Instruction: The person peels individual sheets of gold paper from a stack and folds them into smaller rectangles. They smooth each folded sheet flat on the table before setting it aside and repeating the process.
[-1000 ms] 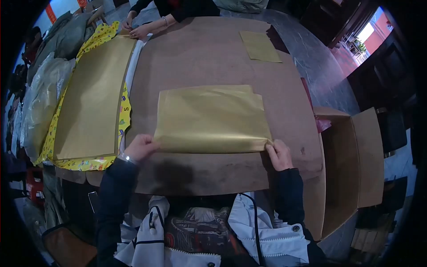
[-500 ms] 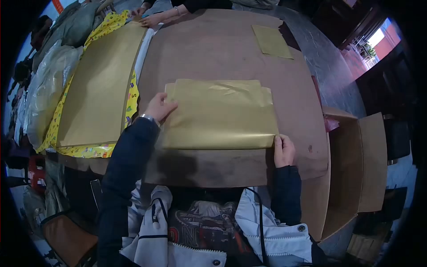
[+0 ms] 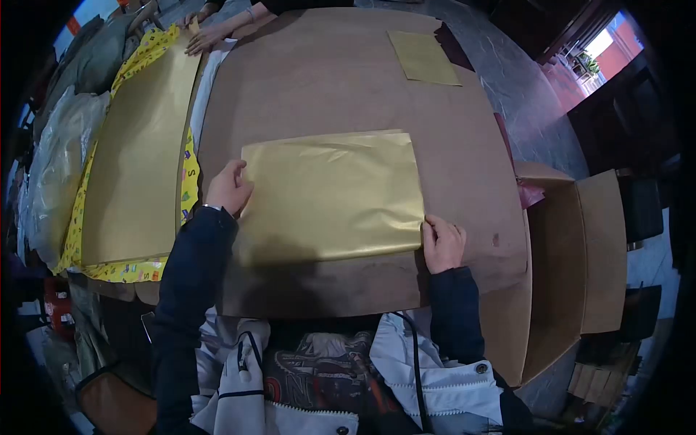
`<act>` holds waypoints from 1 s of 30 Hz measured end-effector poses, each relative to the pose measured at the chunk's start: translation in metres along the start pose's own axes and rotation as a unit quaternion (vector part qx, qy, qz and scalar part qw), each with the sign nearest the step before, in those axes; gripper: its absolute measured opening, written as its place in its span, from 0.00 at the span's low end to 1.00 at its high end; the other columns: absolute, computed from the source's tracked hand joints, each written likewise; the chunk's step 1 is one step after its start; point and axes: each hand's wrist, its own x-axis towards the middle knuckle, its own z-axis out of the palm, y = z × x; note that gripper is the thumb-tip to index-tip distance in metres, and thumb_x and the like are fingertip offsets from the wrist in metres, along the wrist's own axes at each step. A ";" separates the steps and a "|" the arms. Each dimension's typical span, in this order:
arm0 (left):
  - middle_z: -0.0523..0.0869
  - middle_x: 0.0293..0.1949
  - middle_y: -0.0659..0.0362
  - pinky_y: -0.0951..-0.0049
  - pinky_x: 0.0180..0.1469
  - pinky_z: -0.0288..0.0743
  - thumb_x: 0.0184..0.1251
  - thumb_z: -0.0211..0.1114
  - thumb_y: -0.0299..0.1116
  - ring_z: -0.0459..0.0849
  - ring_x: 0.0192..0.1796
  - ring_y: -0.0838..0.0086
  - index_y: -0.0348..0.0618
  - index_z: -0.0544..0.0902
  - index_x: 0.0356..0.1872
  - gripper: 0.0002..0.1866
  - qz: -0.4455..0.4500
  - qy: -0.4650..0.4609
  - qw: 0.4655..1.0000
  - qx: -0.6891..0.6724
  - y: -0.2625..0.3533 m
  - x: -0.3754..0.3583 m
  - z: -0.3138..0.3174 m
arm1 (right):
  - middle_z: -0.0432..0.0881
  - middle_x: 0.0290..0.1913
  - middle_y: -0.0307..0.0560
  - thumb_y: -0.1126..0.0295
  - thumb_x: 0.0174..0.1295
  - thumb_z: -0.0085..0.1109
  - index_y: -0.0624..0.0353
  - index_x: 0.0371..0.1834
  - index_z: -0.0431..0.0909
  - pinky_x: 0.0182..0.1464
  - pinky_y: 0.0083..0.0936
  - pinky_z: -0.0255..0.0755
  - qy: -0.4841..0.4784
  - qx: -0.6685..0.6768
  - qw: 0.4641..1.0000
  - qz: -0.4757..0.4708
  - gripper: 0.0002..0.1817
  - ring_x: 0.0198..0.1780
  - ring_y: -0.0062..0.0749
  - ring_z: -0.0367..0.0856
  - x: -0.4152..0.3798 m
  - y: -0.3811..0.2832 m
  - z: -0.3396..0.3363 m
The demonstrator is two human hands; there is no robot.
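Folded gold paper (image 3: pixel 330 196), with more than one layer showing along its upper edge, lies on the brown cardboard tabletop in front of me. My left hand (image 3: pixel 230 188) is at its left edge, fingers curled and thumb against the paper. At the lower right corner my right hand (image 3: pixel 444 243) pinches the edge between thumb and fingers. Creases run across the upper middle and lower right of the sheet. A shadow falls over its lower left part.
A smaller gold sheet (image 3: pixel 423 57) lies at the table's far right. On the left, a long gold stack (image 3: pixel 138 156) rests on yellow printed wrapping (image 3: pixel 190 174). Another person's hand (image 3: pixel 206 38) touches that stack's far end. An open cardboard box (image 3: pixel 554 283) stands right of the table.
The gold paper's layers, offset at the upper corners before, now line up more closely. Both hands have stayed at its edges. The other person's hands have shifted left in view.
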 end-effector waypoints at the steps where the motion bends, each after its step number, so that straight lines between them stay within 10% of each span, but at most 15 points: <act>1: 0.82 0.29 0.52 0.63 0.40 0.77 0.53 0.65 0.31 0.84 0.34 0.59 0.42 0.76 0.56 0.25 0.012 0.015 1.000 0.014 0.000 0.003 0.001 | 0.84 0.32 0.50 0.65 0.65 0.54 0.56 0.41 0.82 0.56 0.43 0.63 -0.004 -0.005 1.000 -0.001 0.10 0.39 0.44 0.80 0.001 -0.002 0.000; 20: 0.83 0.28 0.56 0.74 0.36 0.75 0.55 0.65 0.26 0.80 0.28 0.77 0.36 0.75 0.57 0.25 -0.010 -0.026 0.999 -0.037 0.003 0.017 -0.014 | 0.84 0.26 0.48 0.55 0.65 0.58 0.59 0.39 0.82 0.47 0.36 0.65 -0.036 -0.047 0.998 0.028 0.16 0.30 0.41 0.82 0.016 -0.008 -0.001; 30: 0.82 0.43 0.51 0.61 0.51 0.76 0.53 0.65 0.33 0.80 0.47 0.55 0.46 0.78 0.55 0.24 0.094 -0.031 0.983 0.155 0.023 0.028 -0.021 | 0.84 0.27 0.47 0.59 0.63 0.59 0.55 0.38 0.81 0.44 0.37 0.66 -0.053 -0.070 0.996 0.000 0.12 0.29 0.44 0.82 0.016 -0.011 -0.005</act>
